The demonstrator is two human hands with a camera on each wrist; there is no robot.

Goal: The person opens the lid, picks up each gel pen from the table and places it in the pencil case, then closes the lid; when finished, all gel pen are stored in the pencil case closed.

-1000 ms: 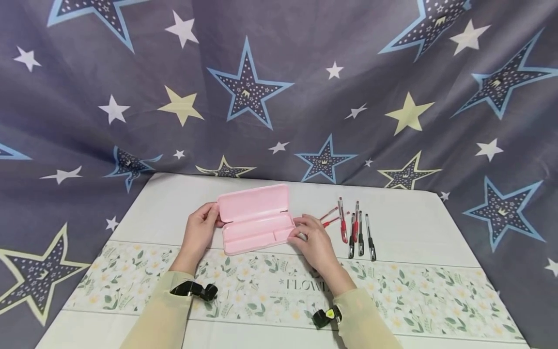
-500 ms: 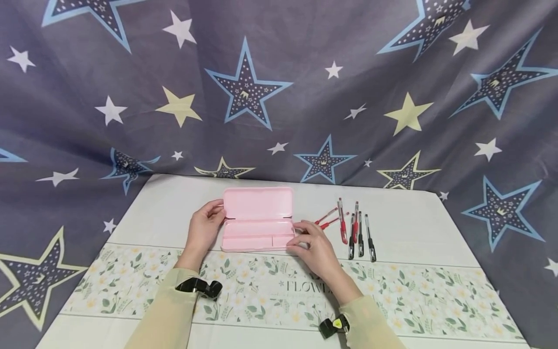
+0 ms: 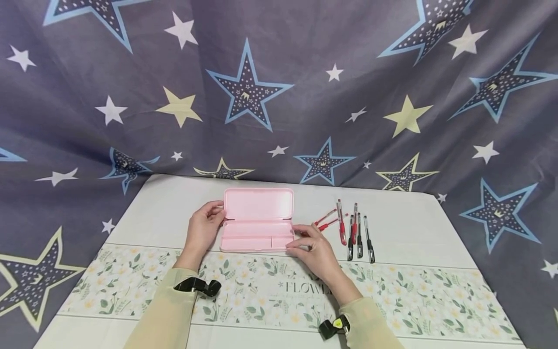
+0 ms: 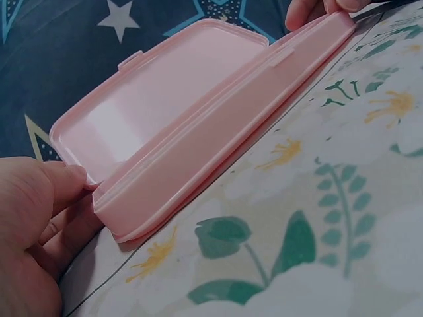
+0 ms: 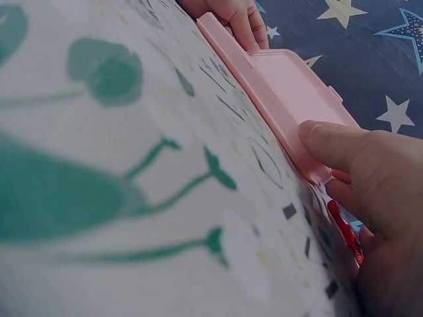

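A pink pencil case (image 3: 258, 229) lies open on the table, its lid (image 3: 259, 203) raised toward the back. Its tray has a long divider and a short cross divider, with nothing inside. At the case's left end, my left hand (image 3: 204, 228) pinches the corner by the hinge, thumb on the lid's edge in the left wrist view (image 4: 73, 181). My right hand (image 3: 316, 249) holds the right end, with its thumb (image 5: 327, 140) on the front corner. Some fingertips are hidden behind the case in both wrist views.
Right of the case lie several red pens (image 3: 341, 228) and black pens (image 3: 369, 242), some crossing. A floral strip (image 3: 235, 295) runs across the white table (image 3: 414, 218). A star-patterned curtain (image 3: 279, 97) hangs behind and at both sides.
The case has turned from a slant to square with the table and shifted slightly right, its front edge down. Both hands moved with it; the last half second shows almost no motion.
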